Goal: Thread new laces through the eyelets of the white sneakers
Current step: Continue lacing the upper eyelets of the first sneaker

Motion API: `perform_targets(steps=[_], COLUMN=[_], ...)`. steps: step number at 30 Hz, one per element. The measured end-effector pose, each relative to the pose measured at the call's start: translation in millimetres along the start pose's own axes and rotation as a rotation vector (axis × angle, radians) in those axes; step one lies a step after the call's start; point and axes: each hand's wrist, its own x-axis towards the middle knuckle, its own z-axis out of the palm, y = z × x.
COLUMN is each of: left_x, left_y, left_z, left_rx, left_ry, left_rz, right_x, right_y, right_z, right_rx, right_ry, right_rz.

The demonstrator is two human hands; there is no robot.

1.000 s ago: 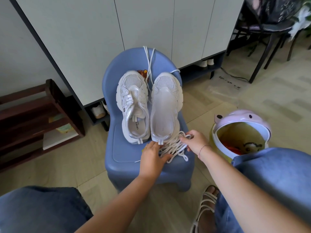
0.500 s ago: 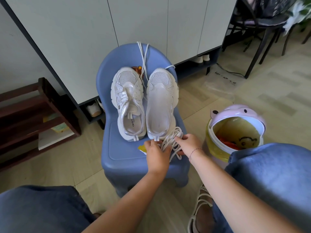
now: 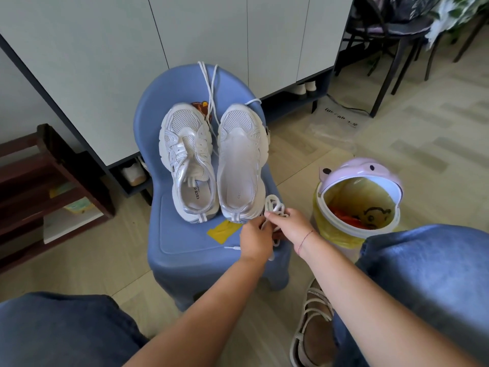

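Two white sneakers stand side by side, toes away from me, on a small blue plastic chair. The left sneaker keeps its tongue and silver trim; the right sneaker lies wide open with its insole showing. A bundle of white laces sits at the right sneaker's heel. My left hand and my right hand both pinch strands of that bundle. Another white lace hangs over the chair back.
A yellow paper scrap lies on the seat. A pink-lidded bin with a yellow liner stands to the right of the chair. White cabinets rise behind, a dark wooden rack stands left, black chair legs far right.
Both hands have drawn together on the lace bundle and pulled it slightly toward the seat's front right. The yellow scrap has come into sight beside my left hand.
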Motion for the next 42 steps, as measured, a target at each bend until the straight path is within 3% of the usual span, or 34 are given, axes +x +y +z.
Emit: perform_targets(steps=[3,6,12,16,18,20,22,24,29,33,42], left_x=[2,4,4,0,-2,9,21,31,49,64,101], left_y=[6,11,29,49,65,72,81,87,88,84,63], left_z=[-2,-4,2,23,40,53,72,91,144,176,211], left_rx=[0.010,0.028,-0.018,-0.183,-0.479,-0.628,-0.501,-0.385,-0.266,-0.248,-0.132], left_ry=[-0.073,-0.165,-0.187,-0.326,-0.454,-0.498,-0.500,-0.505,-0.643,-0.661,-0.601], left_rz=[0.039,0.091,0.065,-0.165,-0.355,-0.416,-0.384,-0.330,-0.274,-0.296,-0.407], right_x=[-3,-7,-3,-8,-9,-6,0,13,54,74,133], right_y=[-7,-10,-25,-51,-51,-40,-29,-20,8,19,53], right_z=[-9,-18,-50,-89,-104,-112,-126,-143,-183,-209,-216], right_rx=[0.298,0.388,0.648,0.945,0.893,0.656,0.411,0.353,0.626,0.674,0.205], right_ry=[-0.155,-0.226,-0.107,-0.017,-0.019,-0.017,0.016,0.111,0.379,0.502,0.433], right_rz=[0.086,0.112,0.016,-0.003,0.009,0.067,0.153,0.225,0.267,0.213,0.320])
